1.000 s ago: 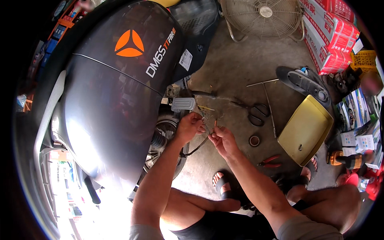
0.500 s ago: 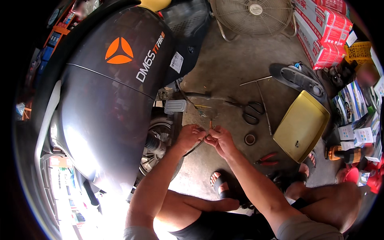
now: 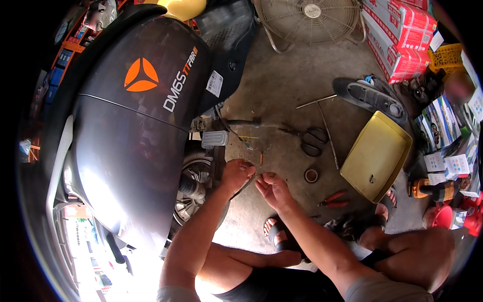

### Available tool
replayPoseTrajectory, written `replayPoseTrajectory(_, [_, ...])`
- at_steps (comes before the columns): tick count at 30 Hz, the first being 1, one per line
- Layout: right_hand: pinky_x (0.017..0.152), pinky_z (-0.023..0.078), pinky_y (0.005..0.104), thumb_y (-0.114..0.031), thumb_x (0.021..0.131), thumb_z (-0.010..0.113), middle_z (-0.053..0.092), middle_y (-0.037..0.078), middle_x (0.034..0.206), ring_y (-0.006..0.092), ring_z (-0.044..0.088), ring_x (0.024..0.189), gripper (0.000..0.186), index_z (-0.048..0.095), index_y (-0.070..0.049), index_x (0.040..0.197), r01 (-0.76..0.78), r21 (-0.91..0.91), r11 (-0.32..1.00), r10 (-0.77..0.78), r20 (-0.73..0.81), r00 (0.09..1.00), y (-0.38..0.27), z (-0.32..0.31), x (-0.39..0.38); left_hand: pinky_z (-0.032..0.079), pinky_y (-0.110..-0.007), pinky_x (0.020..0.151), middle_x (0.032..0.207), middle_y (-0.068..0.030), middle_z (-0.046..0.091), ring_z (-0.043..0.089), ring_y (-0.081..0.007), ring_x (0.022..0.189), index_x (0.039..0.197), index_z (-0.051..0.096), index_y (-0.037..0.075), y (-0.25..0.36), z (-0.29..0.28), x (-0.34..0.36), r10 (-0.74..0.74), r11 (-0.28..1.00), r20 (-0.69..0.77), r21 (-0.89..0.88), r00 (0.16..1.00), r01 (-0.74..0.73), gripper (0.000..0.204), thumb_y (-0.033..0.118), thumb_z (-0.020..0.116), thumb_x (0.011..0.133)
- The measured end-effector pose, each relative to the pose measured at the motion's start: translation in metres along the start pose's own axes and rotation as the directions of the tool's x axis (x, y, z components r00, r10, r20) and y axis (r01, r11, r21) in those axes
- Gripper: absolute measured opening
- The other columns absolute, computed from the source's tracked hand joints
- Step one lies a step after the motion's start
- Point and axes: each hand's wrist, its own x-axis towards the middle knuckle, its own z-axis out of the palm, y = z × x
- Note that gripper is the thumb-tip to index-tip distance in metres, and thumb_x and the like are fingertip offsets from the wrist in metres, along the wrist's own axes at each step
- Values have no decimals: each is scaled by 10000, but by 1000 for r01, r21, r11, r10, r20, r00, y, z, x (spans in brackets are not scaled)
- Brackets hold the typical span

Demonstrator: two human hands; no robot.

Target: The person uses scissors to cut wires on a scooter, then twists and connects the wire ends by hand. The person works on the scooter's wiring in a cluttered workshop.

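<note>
Just beside a grey motor scooter (image 3: 141, 131), my two hands meet low over the floor. My left hand (image 3: 236, 175) is closed around a thin dark cable (image 3: 242, 189), which runs down and left from the fingers toward the wheel (image 3: 193, 171). A fingertip pinch closes my right hand (image 3: 274, 190) on the cable's short end, close to the left fingers; its exact tip is too small to make out. Beyond the hands, a small orange stick-like piece (image 3: 261, 157) shows against the floor.
On the floor to the right are black scissors (image 3: 311, 142), a metal T-handle wrench (image 3: 327, 128), a tape roll (image 3: 311, 175), red-handled pliers (image 3: 333, 199) and a yellow tray (image 3: 377, 156). A floor fan (image 3: 312, 22) and red-and-white boxes (image 3: 397, 40) stand farther back.
My right hand has drawn slightly back toward me, and its fingers are higher off the orange piece, which is now in fuller view. The view has shifted a little.
</note>
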Motion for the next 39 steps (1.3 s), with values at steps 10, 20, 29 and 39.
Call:
replayPoseTrajectory(10, [705, 502, 322, -126, 837, 632, 665, 82, 797, 169, 651, 784, 97, 628, -41, 884, 419, -882, 218, -610, 212, 764, -52, 39, 15, 504, -264, 609, 799, -51, 657, 610, -130, 684, 888, 635, 4, 3, 2, -3, -25, 1000, 21, -11, 999, 25, 171, 112, 739, 806])
replayPoseTrajectory(20, [742, 489, 434, -194, 793, 645, 683, 122, 810, 306, 660, 817, 105, 675, -101, 831, 203, -890, -408, -187, 299, 936, -47, 87, 5, 557, -287, 648, 827, -88, 652, 648, -160, 715, 940, 598, -11, 3, -9, -2, -85, 984, 37, -156, 996, 90, 188, 120, 705, 858])
replayPoseTrajectory(29, [671, 510, 367, -180, 777, 702, 669, 120, 748, 265, 661, 706, 163, 669, -36, 845, 280, -917, -283, -268, 356, 895, -43, 71, 12, 531, -324, 782, 1016, -71, 650, 637, -170, 948, 1072, 595, 32, 32, -21, -8, -66, 974, 24, -214, 998, 69, 238, 229, 605, 940])
replayPoseTrajectory(39, [579, 485, 325, -117, 788, 690, 656, 117, 687, 192, 635, 607, 122, 651, -9, 828, 362, -931, -49, -518, 333, 788, -17, 61, 6, 523, -285, 706, 926, -61, 687, 667, -166, 834, 1033, 624, 22, 19, -9, 25, 140, 974, -28, -173, 990, -143, 171, 104, 620, 883])
